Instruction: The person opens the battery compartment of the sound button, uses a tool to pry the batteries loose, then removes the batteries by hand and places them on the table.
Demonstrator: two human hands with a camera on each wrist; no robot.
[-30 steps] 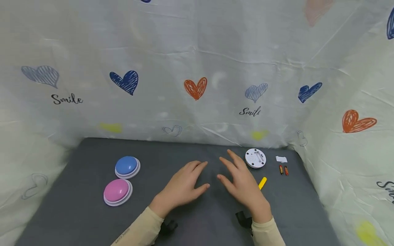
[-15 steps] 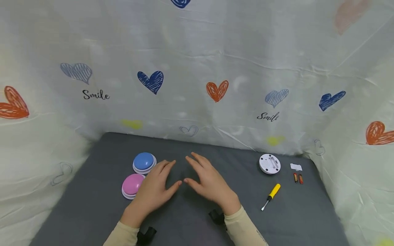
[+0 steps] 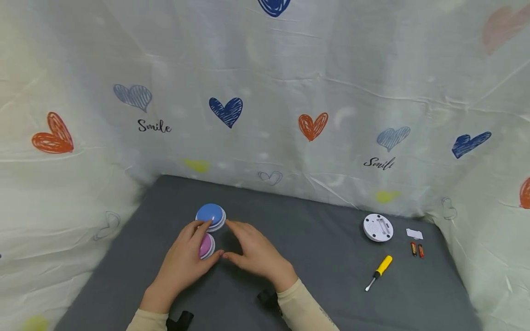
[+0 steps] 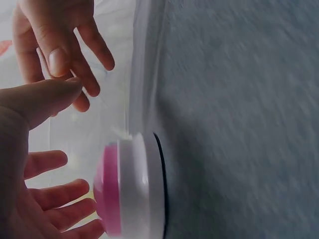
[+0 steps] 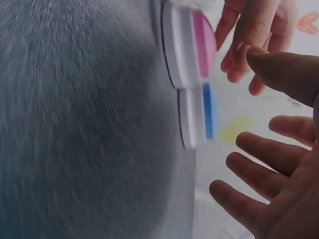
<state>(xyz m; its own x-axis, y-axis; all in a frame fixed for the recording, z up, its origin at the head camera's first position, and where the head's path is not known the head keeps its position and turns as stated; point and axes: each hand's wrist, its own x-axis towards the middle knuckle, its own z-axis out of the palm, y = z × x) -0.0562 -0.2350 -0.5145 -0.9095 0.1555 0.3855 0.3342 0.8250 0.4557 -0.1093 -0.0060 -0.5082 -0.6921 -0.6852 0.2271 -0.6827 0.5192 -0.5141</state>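
A round button with a pink dome [image 3: 205,246] and white base stands on the dark table, partly hidden in the head view by my left hand [image 3: 182,259]. Just behind it is a matching button with a blue dome [image 3: 209,214]. The left fingers are spread above the pink button, and in the left wrist view its dome [image 4: 107,191] lies close by the fingertips. My right hand [image 3: 258,253] hovers to the right of both buttons, fingers extended and holding nothing. The two thumbs come close together in front of the pink button.
At the right lies an upturned white round button base [image 3: 378,228] with its battery slot showing. Near it are a small white cover [image 3: 414,234], two batteries [image 3: 417,250] and a yellow-handled screwdriver [image 3: 383,266]. A heart-printed cloth [image 3: 265,101] encloses the table's back and sides.
Both hands have moved left across the table, from its middle to the two buttons. The view has swung left too, and the screwdriver now shows whole. The buttons themselves stay in place.
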